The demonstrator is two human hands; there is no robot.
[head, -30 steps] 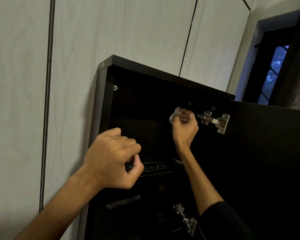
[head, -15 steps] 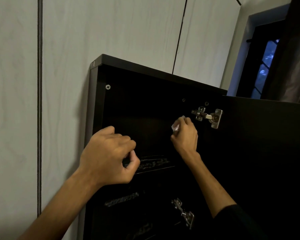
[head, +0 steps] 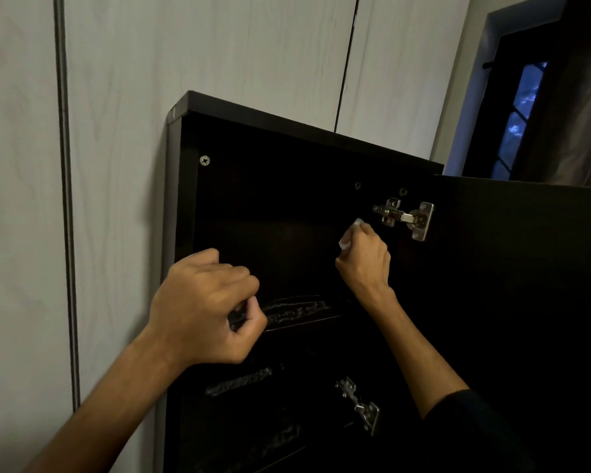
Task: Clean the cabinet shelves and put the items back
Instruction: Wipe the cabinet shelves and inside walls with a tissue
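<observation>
Mostly dark interior. Right hand (head: 364, 264) was fisted around a small white wipe (head: 348, 237), pressed to the inner wall of the dark cabinet (head: 287, 206), just at 8 o'clock of the upper hinge (head: 405, 218). Only scraps of the wipe showed past the knuckles. Left hand (head: 203, 307) hovered at 7 o'clock in frame, fingers curled in with thumb near the fingertips; nothing visible in it, though whether it touched the cabinet edge couldn't be told. The two hands were well apart.

Handling, as a guess: the wipe looked soft, light and crumpled, so it would bunch and slip unless kept balled in the palm with fingertips pressing through it. Near the hinge it could snag on the metal. The open door (head: 526, 268) at 3 o'clock looked stiff and swung on the hinges; better steadied at its free edge than leaned on.

Contents: the shelf (head: 301, 319) between the hands showed a glossy streaked patch, maybe damp, but no items could be made out. Lower shelves at 6 o'clock, beside a lower hinge (head: 359, 406), were too dark to read. Pale wall panels (head: 116, 131) sat at 10 o'clock, a window (head: 522, 107) at 2 o'clock.

Judged stage: wiping, items not back.
</observation>
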